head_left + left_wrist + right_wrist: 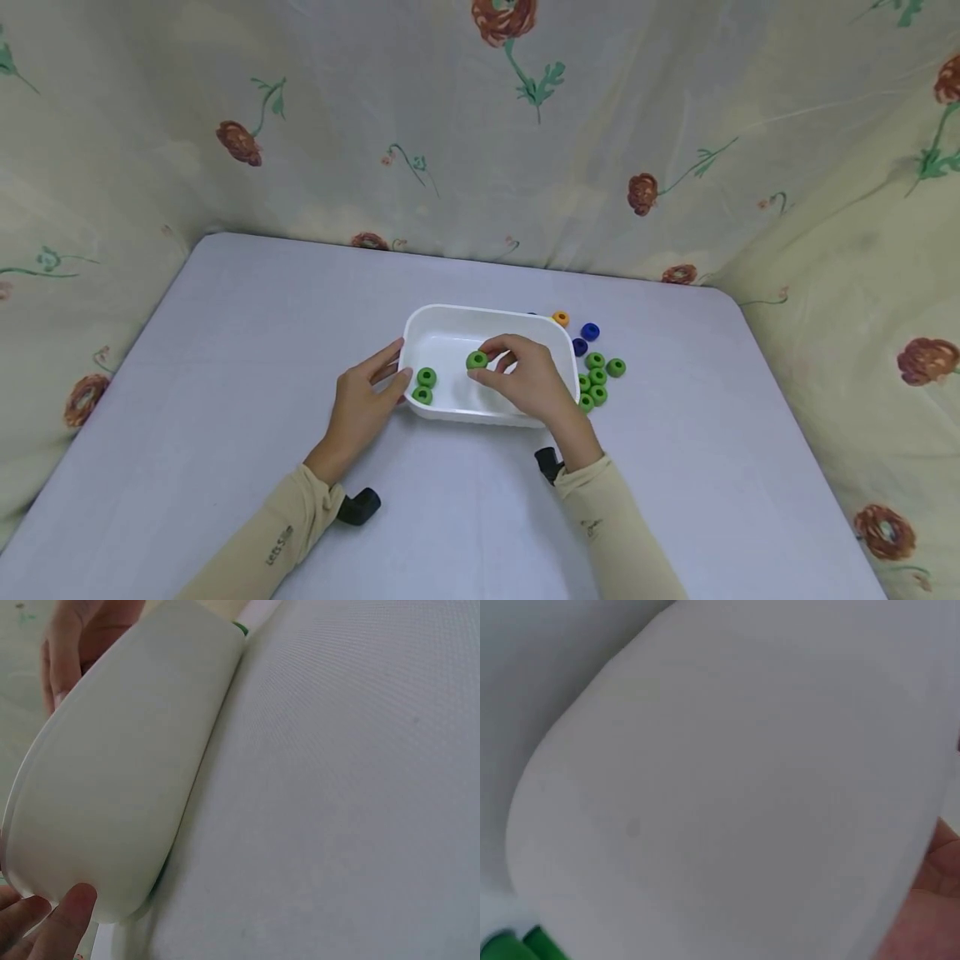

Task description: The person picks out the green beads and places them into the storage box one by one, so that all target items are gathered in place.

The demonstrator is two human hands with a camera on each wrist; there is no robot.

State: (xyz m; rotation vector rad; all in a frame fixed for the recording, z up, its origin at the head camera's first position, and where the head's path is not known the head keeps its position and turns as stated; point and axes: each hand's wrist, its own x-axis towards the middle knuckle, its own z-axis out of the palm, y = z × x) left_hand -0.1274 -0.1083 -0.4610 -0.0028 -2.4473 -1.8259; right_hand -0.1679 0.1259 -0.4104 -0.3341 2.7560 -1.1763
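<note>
A white rectangular plastic tray (pixel 480 416) stands on the table in the head view. At its left end my left hand (pixel 363 408) holds the rim, thumb at the edge; fingertips (pixel 77 898) lie against the outer wall in the left wrist view. Over the tray's middle, my right hand (pixel 527 379) pinches a round green bead (pixel 477 360) with a hole, between thumb and fingers. Two like green beads (pixel 426 377) lie inside the tray at its left end. In the right wrist view the tray wall (pixel 727 780) hides the bead and most of the hand.
Right of the tray lie several loose green beads (pixel 597 377), partly hidden by its wall. Blue beads (pixel 590 332) and an orange bead (pixel 561 318) lie behind them. The table (pixel 262 333) has a pale cloth; a flowered curtain (pixel 585 167) hangs along its back and sides.
</note>
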